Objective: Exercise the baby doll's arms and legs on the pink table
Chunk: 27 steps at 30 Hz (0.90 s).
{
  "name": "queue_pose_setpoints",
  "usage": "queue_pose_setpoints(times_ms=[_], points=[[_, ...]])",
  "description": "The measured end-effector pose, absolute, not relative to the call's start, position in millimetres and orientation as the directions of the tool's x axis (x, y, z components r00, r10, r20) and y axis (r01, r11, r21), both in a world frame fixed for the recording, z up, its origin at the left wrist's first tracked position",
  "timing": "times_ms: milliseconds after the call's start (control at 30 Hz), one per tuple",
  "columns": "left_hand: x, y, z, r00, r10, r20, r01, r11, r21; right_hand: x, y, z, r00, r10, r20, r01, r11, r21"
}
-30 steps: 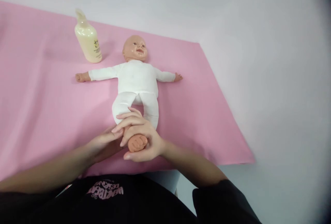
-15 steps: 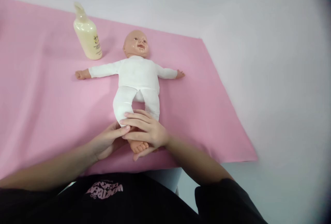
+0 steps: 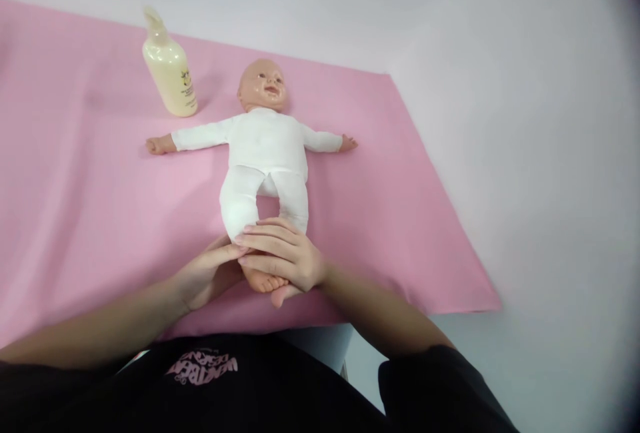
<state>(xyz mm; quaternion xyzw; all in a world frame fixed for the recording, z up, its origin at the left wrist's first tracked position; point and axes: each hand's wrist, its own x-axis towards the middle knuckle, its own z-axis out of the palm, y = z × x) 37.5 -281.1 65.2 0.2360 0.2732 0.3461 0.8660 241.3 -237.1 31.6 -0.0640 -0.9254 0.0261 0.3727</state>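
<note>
A baby doll (image 3: 267,139) with a white cloth body lies on its back, arms spread, its feet toward me. My left hand (image 3: 210,273) is closed round the lower leg on the left, thumb on top and most fingers hidden underneath. Across the same ankle lies my right hand (image 3: 287,256), its fingers wrapped over the leg and its thumb below the foot. The doll's bare foot (image 3: 263,279) shows between my hands. Its other foot is hidden behind my right hand.
A pump bottle (image 3: 173,76) of pale yellow liquid stands left of the doll's head. Under both is a pink cloth (image 3: 380,219), whose near edge runs close to my body. A pale surface (image 3: 525,153) extends to the right and behind.
My right hand has shifted slightly toward me along the doll's lower leg, and its thumb has moved to the right under the foot. My left hand stays nearly in place.
</note>
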Motion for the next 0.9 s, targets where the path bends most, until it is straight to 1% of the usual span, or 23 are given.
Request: queue_pose_setpoints(times_ms=[133,200,300,367,467,533,633,733,833,900], points=[[38,-285,61,0.584,0.747,-0.318,-0.472,0.631,0.616,238,-240,32,-0.660,0.120,0.742,0.100,0.992,-0.072],[39,-286,57,0.559,0.750,-0.353,-0.479,0.640,0.601,237,-241,34,-0.695,0.134,0.707,0.126,0.990,-0.064],[40,-287,53,0.533,0.733,-0.421,-0.484,0.673,0.559,236,-243,38,-0.770,0.177,0.612,0.183,0.982,-0.054],[40,-286,55,0.555,0.710,-0.434,-0.486,0.700,0.523,235,-245,40,-0.776,0.179,0.604,0.195,0.980,-0.040],[37,-284,59,0.625,0.669,-0.402,-0.497,0.738,0.456,235,-248,40,-0.756,0.152,0.636,0.179,0.984,-0.022],[35,-283,62,0.656,0.659,-0.367,-0.508,0.746,0.431,234,-250,39,-0.748,0.133,0.650,0.162,0.987,-0.015],[35,-282,67,0.680,0.661,-0.318,-0.508,0.737,0.446,234,-251,37,-0.708,0.107,0.698,0.143,0.990,-0.008],[35,-283,71,0.702,0.645,-0.303,-0.479,0.742,0.469,233,-250,36,-0.637,0.066,0.768,0.133,0.991,0.025],[35,-284,70,0.704,0.625,-0.336,-0.452,0.760,0.466,231,-251,37,-0.593,0.041,0.804,0.120,0.992,0.038],[34,-285,66,0.685,0.632,-0.362,-0.458,0.760,0.461,231,-251,39,-0.602,0.047,0.797,0.119,0.992,0.031]])
